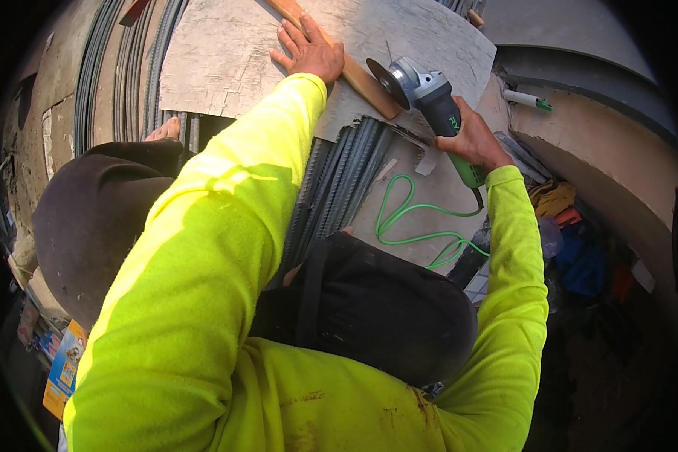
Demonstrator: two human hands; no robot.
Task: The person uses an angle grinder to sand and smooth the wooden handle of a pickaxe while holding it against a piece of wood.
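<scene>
My left hand (309, 54) lies with its fingers spread over a reddish-brown wooden strip (363, 81), pressing it on a pale, cracked sheet of board (226, 64). The strip runs slantwise from the top edge to the board's near side. In my right hand (476, 139), the fingers wrap the body of a dark grey and green angle grinder (435, 98). Its thin dark disc (386, 81) stands over the strip near its near end. Whether the disc touches the wood or turns, I cannot tell.
Bundles of ribbed steel bars (346, 169) lie under the board, with more long bars (98, 83) at the left. A green power cord (388, 226) loops below the grinder. At right are a white tube (521, 98) and a heap of bags and cloth (580, 256).
</scene>
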